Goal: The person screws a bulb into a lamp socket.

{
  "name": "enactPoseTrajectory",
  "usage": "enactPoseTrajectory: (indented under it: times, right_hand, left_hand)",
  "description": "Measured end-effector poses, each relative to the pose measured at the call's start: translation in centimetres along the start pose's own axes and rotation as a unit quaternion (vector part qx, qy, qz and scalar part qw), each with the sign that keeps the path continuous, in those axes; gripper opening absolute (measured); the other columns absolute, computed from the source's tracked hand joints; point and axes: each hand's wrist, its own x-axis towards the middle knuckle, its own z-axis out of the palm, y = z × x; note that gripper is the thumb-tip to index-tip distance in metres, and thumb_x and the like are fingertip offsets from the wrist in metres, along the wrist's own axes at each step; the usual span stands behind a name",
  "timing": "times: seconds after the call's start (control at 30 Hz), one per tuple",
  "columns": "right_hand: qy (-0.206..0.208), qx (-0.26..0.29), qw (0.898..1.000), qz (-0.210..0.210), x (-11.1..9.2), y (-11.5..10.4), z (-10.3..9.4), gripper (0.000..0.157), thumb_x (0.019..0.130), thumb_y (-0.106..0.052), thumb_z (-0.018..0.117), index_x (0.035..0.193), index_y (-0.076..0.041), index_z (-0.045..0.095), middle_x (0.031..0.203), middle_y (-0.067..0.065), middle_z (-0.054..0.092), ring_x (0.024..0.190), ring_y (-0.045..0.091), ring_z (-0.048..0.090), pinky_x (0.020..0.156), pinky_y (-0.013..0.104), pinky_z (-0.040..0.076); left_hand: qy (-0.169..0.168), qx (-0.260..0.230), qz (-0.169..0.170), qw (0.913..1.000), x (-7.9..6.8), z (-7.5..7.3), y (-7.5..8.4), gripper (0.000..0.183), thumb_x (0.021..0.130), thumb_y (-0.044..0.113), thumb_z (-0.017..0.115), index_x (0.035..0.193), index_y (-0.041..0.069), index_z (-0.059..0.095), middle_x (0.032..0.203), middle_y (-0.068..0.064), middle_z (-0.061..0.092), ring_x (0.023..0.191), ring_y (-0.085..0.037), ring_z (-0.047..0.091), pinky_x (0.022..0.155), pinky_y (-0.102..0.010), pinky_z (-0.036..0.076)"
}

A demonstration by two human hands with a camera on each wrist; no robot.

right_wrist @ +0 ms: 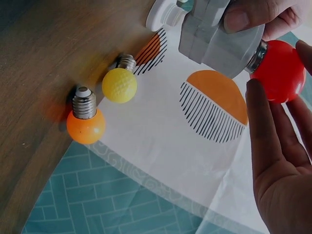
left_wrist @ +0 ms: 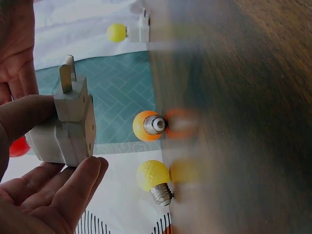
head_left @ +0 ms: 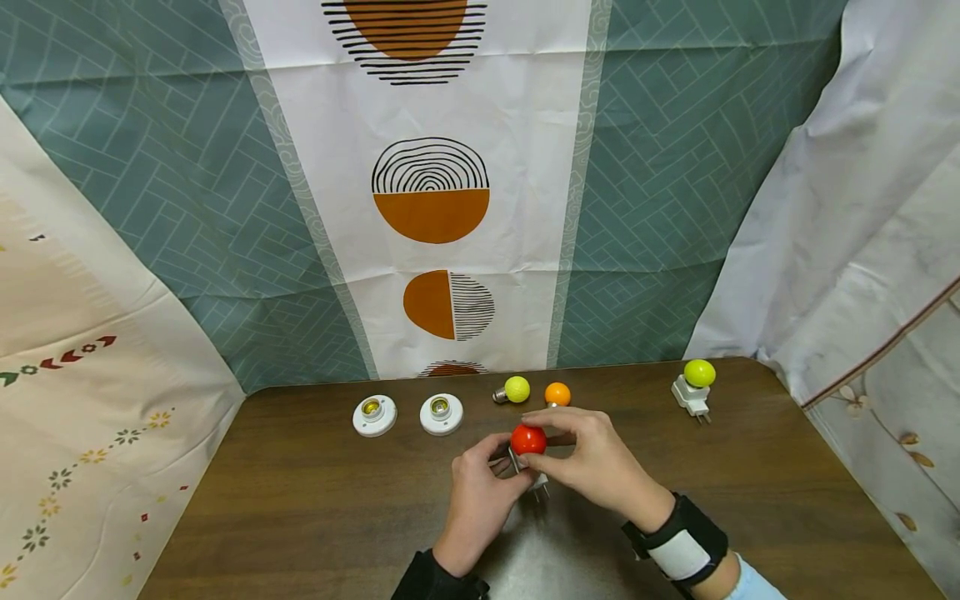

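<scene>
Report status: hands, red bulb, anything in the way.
Left hand gripping white plug-in socket. Right hand holding red bulb at socket's mouth, some metal base showing. Nothing visible blocking the bulb.

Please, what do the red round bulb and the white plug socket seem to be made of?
Round red bulb: glossy, perhaps plastic or coated glass; smooth highlights fit both. White boxy plug socket: likely moulded plastic, satin, judging by soft sheen and even colour.

Red bulb [head_left: 528, 439]; white plug adapter [left_wrist: 51, 141]; orange bulb [right_wrist: 86, 127]; yellow bulb [right_wrist: 119, 87]. Lamp sockets [head_left: 374, 428] white, their linings [head_left: 371, 407] apparently golden, though small in view. Table [head_left: 337, 500], brown wood grain. Curtain [head_left: 675, 167], teal with pale rectangular lines; central panel [head_left: 525, 208], white with rust half-circles and black stripes.
</scene>
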Motion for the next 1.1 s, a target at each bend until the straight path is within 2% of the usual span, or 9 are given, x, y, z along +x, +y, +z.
enactPoseTrajectory:
  times: [0.2,0.47,0.77,0.93,1.1]
  right_hand:
    - [0.008,-0.004,1.000,0.009,0.0,-0.2,-0.1,0.043,0.070,-0.025,0.081,0.110,-0.019,0.066,0.103,-0.011,0.063,0.084,0.007,0.061,0.070,0.031,0.051]
    - [-0.016,0.003,1.000,-0.007,0.4,-0.4,-0.8,0.047,0.075,-0.034,0.077,0.119,-0.028,0.060,0.115,-0.014,0.059,0.098,0.009,0.058,0.082,0.032,0.048]
    - [-0.074,0.001,0.996,-0.041,0.4,-0.7,-1.1,0.053,0.080,-0.019,0.072,0.129,-0.025,0.054,0.125,-0.011,0.054,0.110,0.011,0.053,0.088,0.034,0.044]
    - [-0.083,0.011,0.996,-0.032,0.3,-0.6,-1.0,0.056,0.078,-0.010,0.070,0.129,-0.024,0.053,0.125,-0.011,0.054,0.110,0.011,0.053,0.089,0.032,0.044]
    - [-0.083,0.008,0.996,-0.027,0.3,-0.5,-0.9,0.051,0.079,-0.010,0.070,0.126,-0.024,0.056,0.120,-0.013,0.056,0.107,0.010,0.055,0.088,0.031,0.044]
  left_hand:
    - [-0.001,0.000,-0.001,1.0000,0.0,-0.1,-0.1,0.035,0.071,0.015,0.076,0.103,0.017,0.064,0.094,0.004,0.064,0.088,-0.006,0.061,0.074,-0.024,0.048]
    - [0.005,0.012,0.015,0.9998,0.1,-0.2,-0.1,0.035,0.072,0.025,0.078,0.103,0.020,0.064,0.096,0.006,0.064,0.090,-0.009,0.061,0.075,-0.026,0.048]
    - [0.001,0.003,0.004,1.0000,0.1,-0.2,-0.1,0.034,0.072,0.019,0.077,0.104,0.017,0.064,0.096,0.003,0.064,0.088,-0.007,0.061,0.074,-0.026,0.048]
    - [-0.001,0.007,0.006,1.0000,0.1,-0.2,-0.1,0.034,0.072,0.021,0.077,0.104,0.019,0.064,0.097,0.004,0.064,0.089,-0.007,0.061,0.075,-0.025,0.048]
    - [-0.001,0.014,0.004,0.9999,0.0,-0.2,-0.1,0.034,0.072,0.021,0.078,0.103,0.021,0.064,0.096,0.007,0.064,0.089,-0.006,0.060,0.075,-0.024,0.048]
